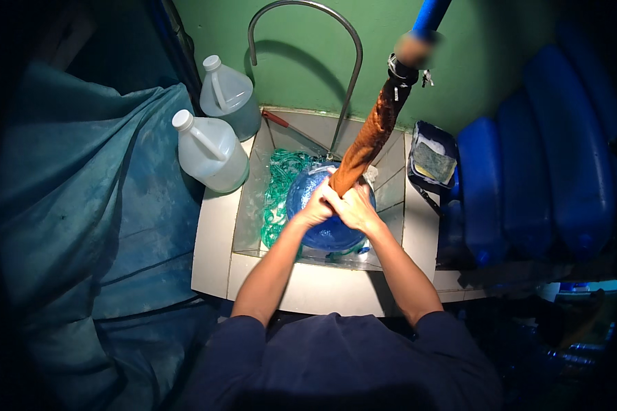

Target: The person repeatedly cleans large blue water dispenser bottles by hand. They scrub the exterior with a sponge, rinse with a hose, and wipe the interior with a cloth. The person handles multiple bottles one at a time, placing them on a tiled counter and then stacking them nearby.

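Both my hands are closed together around the lower end of a long brown, rough-surfaced pole (368, 145). It slants up to the right, with a dark band, white strings and a blue upper section. My left hand (317, 208) is on the left of the grip, and my right hand (356, 207) presses against it from the right. Directly beneath them a round, shiny blue plastic container (332, 236) sits in the tiled sink (252, 226). My hands hide the container's middle and the pole's bottom end, so I cannot tell whether the pole enters it.
Green netting (279, 185) lies left of the container. Two translucent jugs, one nearer (211, 154) and one farther (230, 96), stand on the left ledge. A curved metal faucet (355, 61) arches behind. At right are a sponge tray (434, 159) and several blue containers (483, 192). Blue-green cloth (103, 205) hangs left.
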Demonstrator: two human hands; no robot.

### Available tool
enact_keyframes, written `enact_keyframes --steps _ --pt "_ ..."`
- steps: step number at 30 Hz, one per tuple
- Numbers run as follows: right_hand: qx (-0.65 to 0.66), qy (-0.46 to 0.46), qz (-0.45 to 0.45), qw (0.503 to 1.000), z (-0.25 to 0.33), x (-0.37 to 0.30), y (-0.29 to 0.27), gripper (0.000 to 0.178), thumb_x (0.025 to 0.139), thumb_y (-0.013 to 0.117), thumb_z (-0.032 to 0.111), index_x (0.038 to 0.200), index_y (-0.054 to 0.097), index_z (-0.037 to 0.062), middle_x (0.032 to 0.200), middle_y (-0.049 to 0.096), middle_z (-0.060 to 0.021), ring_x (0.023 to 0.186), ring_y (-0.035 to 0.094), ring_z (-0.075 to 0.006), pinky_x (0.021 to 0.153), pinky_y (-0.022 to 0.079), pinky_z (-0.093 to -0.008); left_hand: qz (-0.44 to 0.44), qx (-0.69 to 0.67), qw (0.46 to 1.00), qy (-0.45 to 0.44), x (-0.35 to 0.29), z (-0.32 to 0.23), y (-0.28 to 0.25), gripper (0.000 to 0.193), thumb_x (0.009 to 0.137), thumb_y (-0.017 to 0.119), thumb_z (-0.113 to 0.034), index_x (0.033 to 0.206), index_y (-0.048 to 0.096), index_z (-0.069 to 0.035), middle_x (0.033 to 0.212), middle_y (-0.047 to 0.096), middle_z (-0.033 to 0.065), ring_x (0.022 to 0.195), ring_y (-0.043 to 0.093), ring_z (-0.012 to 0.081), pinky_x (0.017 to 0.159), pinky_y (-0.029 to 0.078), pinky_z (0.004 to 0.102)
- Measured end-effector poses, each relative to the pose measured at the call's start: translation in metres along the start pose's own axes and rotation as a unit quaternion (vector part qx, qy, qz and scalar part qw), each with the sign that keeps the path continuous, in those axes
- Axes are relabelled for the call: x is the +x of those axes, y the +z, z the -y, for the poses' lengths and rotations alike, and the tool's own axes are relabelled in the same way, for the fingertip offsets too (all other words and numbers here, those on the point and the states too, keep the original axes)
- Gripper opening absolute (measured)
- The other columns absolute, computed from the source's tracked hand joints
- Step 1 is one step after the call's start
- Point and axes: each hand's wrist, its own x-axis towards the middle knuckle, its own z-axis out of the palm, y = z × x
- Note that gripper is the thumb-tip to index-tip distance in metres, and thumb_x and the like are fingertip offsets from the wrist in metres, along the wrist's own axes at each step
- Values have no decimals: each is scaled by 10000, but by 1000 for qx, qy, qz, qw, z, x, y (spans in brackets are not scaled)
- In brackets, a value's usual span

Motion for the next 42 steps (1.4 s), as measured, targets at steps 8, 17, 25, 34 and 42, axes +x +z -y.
enact_keyframes --steps 8,17,25,34,42 --pt "245 94 -221 939 -48 -19 117 658 785 811 147 1347 483 46 1236 613 -100 1184 556 -204 1011 468 -379 -5 160 980 121 42 -52 24 853 756 857 -325 1425 409 -45 1345 510 103 1252 456 201 1071 358 351" --pt "244 2 -51 968 -83 32 82 407 735 811 200 1081 660 49 1052 705 -133 971 668 -195 846 535 -377 -134 343 915 165 44 -36 0 265 832 598 -163 1034 622 6 951 670 180 919 647 305 841 498 402" --pt "255 9 -95 962 -66 25 119 513 823 742 331 1219 566 56 1149 650 -165 1063 635 -280 941 494 -431 -44 426 902 59 33 -60 -3 286 841 579 -225 1062 617 -48 1101 633 190 1129 557 396 1019 385 505" --pt "221 38 -268 937 -60 34 109 355 851 696 260 1126 621 48 971 711 -167 933 689 -292 768 540 -401 -42 410 907 90 34 -41 -14 397 856 560 -254 1191 583 -42 1175 617 200 1159 552 401 1108 303 560" --pt "254 154 -133 946 -25 47 54 486 855 714 227 1286 538 86 1244 616 -138 1143 602 -212 966 489 -379 -42 355 934 10 41 -109 0 695 738 801 -459 1245 549 -57 1183 634 183 1152 596 349 997 454 439"
